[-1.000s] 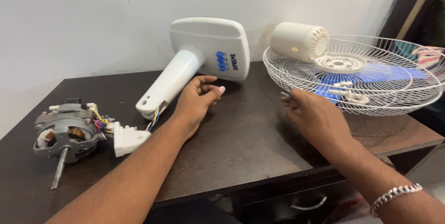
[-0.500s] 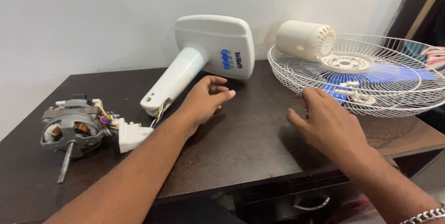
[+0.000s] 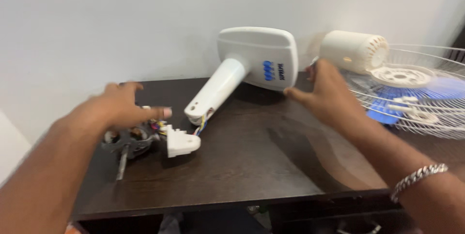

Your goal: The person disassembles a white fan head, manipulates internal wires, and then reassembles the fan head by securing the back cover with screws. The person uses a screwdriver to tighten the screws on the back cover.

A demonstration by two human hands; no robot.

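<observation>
Left hand (image 3: 123, 108) hovers right over the fan motor (image 3: 131, 139) at the tabletop's (image 3: 252, 166) left end, fingers loosely spread, gripping nothing. Right hand (image 3: 329, 93) is open too, at the white fan base (image 3: 256, 57) — that's lying on its side, neck pointing toward the motor, coloured wires joining them. Wire grille (image 3: 421, 98) sits far right.

Two bare forearms without sleeves, left hand (image 3: 123, 108) blurred and free of rings, right hand (image 3: 329, 96) likewise plain, a chunky silver chain bracelet (image 3: 419, 178) at the right wrist — curb-style links, metallic shine
</observation>
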